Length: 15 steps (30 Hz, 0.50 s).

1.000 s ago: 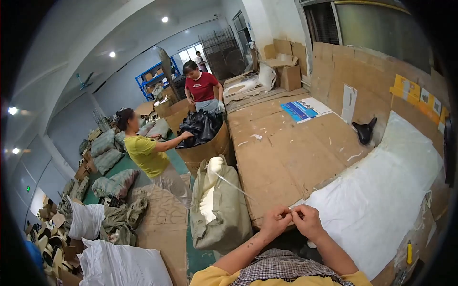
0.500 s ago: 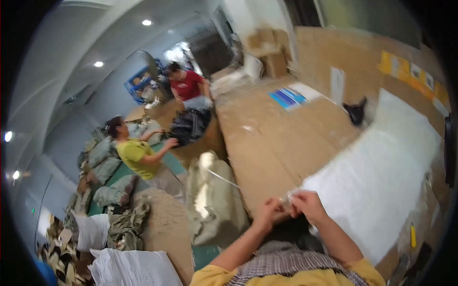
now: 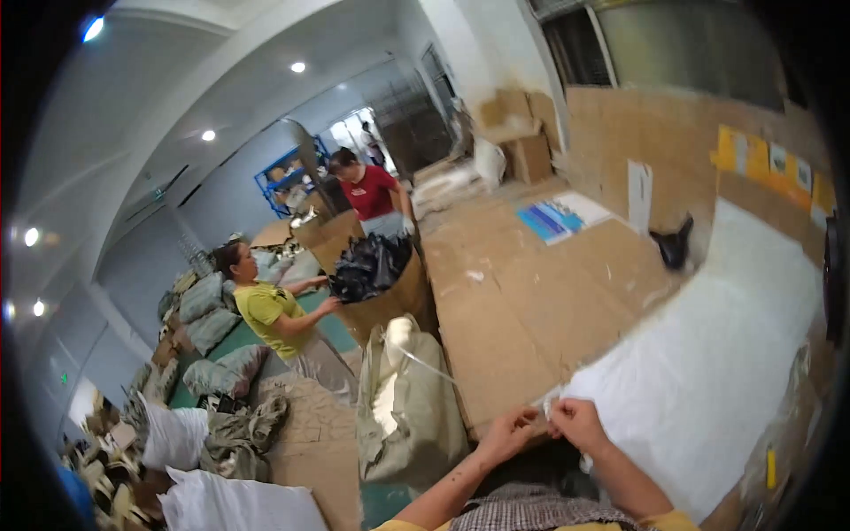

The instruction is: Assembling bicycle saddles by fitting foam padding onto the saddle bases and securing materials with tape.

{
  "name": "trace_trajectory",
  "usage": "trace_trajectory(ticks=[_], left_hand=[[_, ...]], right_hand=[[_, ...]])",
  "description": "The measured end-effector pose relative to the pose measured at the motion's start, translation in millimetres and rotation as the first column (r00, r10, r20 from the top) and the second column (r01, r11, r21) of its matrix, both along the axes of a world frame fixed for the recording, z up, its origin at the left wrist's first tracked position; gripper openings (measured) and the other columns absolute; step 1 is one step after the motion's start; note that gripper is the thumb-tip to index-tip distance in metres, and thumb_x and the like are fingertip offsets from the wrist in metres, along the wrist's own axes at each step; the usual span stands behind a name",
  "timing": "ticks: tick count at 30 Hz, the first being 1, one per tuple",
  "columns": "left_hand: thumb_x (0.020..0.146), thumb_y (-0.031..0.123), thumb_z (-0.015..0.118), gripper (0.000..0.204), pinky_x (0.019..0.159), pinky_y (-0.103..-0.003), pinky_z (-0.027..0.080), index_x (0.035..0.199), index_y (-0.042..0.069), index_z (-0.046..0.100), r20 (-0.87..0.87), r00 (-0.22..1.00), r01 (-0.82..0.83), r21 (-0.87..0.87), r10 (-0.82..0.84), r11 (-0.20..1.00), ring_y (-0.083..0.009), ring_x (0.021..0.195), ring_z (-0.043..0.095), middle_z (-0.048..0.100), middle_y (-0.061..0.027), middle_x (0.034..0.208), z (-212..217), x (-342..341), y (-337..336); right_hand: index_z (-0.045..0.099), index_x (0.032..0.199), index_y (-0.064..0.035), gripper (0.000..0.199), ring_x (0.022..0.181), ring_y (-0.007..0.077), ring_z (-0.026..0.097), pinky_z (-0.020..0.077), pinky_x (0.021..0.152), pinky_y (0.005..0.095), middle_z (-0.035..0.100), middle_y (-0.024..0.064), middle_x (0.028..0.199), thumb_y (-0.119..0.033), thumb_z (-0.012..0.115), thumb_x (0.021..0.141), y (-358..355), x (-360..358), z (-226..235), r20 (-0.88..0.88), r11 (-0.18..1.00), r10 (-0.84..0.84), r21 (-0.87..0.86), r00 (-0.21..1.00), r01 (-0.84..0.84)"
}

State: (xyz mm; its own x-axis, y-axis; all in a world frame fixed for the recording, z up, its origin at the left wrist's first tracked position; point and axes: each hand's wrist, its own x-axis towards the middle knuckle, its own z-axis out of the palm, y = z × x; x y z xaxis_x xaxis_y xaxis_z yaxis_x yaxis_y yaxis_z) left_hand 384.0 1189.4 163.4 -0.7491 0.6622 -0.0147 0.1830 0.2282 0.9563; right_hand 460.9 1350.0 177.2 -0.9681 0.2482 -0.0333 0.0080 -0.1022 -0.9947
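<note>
Both hands, left [image 3: 506,432] and right [image 3: 577,419], pinch a thin string [image 3: 425,365] at the desk [image 3: 531,310] edge, beside the white sheet [image 3: 708,372]. It runs to the sack [image 3: 412,416]; a hard tug could snap it or slip their grip.

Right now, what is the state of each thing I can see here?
left hand: pinching the edge of the white sheet
right hand: pinching the same edge
white sheet: spread flat on the cardboard table
green sack: open, upright
cardboard bin: full of black bags
</note>
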Motion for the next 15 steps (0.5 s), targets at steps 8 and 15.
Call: trace_trajectory(ticks=[8,15], left_hand=[[0.081,0.012,0.064,0.017,0.067,-0.020,0.045,0.088,-0.004,0.063,0.135,0.968,-0.234,0.187,0.210,0.954,-0.0065,0.074,0.055,0.062,-0.0016,0.080,49.3,5.8,-2.7],[0.082,0.012,0.060,0.017,0.062,-0.021,0.045,0.089,-0.003,0.062,-0.123,0.973,-0.183,0.119,0.197,0.976,-0.0066,0.069,0.055,0.062,-0.0026,0.074,68.9,6.0,4.1]], right_hand=[[0.061,0.082,0.0031,0.012,0.057,0.0132,0.056,0.0439,0.052,0.0263,0.059,0.0113,0.065,-0.008,0.060,0.077,-25.5,-10.9,24.6,-0.296,0.909,-0.017,0.393,0.955,0.138],[0.061,0.081,0.0028,0.016,0.055,0.0150,0.056,0.0439,0.052,0.0276,0.059,0.0122,0.064,-0.012,0.059,0.078,-17.4,-16.3,28.9,-0.266,0.932,0.005,0.350,0.964,0.092]])
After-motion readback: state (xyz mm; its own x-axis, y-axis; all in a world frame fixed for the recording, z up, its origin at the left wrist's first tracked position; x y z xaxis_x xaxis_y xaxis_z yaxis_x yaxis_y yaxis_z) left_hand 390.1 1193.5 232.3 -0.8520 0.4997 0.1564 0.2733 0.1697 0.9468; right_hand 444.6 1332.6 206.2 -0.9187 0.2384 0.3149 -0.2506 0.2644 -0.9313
